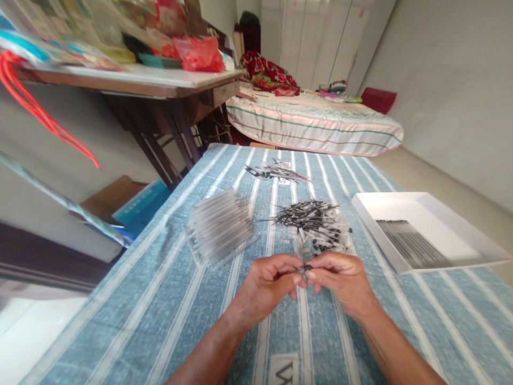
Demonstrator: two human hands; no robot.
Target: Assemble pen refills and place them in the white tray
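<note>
My left hand (pixel 269 286) and my right hand (pixel 340 278) meet above the striped cloth, fingertips pinched together. Between them is a small black-and-clear pen part (pixel 306 268), mostly covered by the fingers. Just beyond the hands lies a loose pile of black and clear pen parts (pixel 310 219). To the left, many translucent pen barrels (pixel 220 224) are stacked side by side. A white box (pixel 452 224) on the right holds a row of dark-cored pens (pixel 412 243).
Farther back on the blue striped cloth (pixel 140 321) is a smaller heap of thin pen pieces (pixel 276 172). A cluttered wooden desk (pixel 156 80) stands at the left, with an orange cord (pixel 44 115) hanging nearby. Behind is a bed (pixel 316 120).
</note>
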